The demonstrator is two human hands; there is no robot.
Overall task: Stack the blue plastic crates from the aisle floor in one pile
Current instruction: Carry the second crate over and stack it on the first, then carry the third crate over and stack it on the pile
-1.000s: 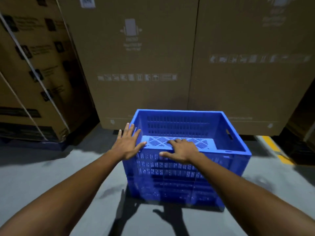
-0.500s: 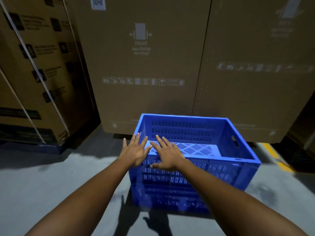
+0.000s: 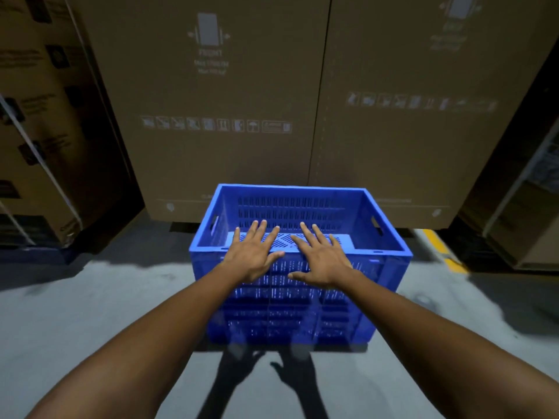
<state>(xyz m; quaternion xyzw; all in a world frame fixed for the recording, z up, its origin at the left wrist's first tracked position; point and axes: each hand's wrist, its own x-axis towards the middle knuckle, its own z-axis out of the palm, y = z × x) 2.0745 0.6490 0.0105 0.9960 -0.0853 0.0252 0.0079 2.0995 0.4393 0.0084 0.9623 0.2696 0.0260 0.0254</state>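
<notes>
A blue plastic crate (image 3: 384,267) with slotted walls stands on the grey aisle floor in front of me, its open top facing up. Lower blue ribbed walls beneath its near side suggest a pile of nested crates. My left hand (image 3: 255,254) hovers flat over the near rim, fingers spread, holding nothing. Beside it, my right hand (image 3: 322,258) is also flat and spread above the near rim. Whether the palms touch the rim is unclear. Both hands cast shadows on the floor below.
Tall cardboard cartons (image 3: 230,95) form a wall right behind the crate. Strapped cartons on a pallet (image 3: 39,140) stand at the left. More boxes (image 3: 520,225) and a yellow floor line (image 3: 444,249) lie at the right. Grey concrete floor (image 3: 90,303) spreads on both sides.
Both hands left the crate's near-left corner and now hover side by side over the middle of the near rim. The right hand's fingers opened. My view shifted, centring the crate.
</notes>
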